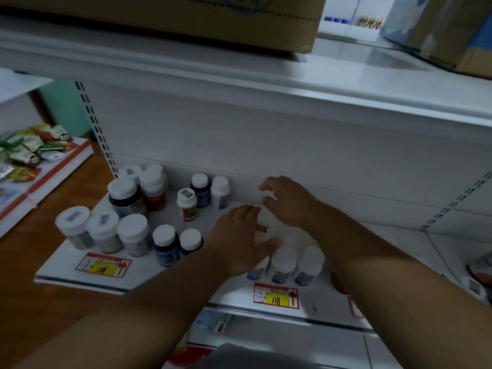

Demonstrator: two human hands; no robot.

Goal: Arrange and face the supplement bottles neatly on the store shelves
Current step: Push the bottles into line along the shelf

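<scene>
White-capped supplement bottle [262, 230], upright at frame centre, directly under left hand [241, 239] fingers curled round it; right hand [286, 201] just behind, pinching small white cap [267, 194].

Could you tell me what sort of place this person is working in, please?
Most likely a shop aisle, perhaps a pharmacy or health store: white-capped supplement bottles stand on a white slotted display shelf, whose front edge carries red-and-yellow price tags marked 118.
</scene>
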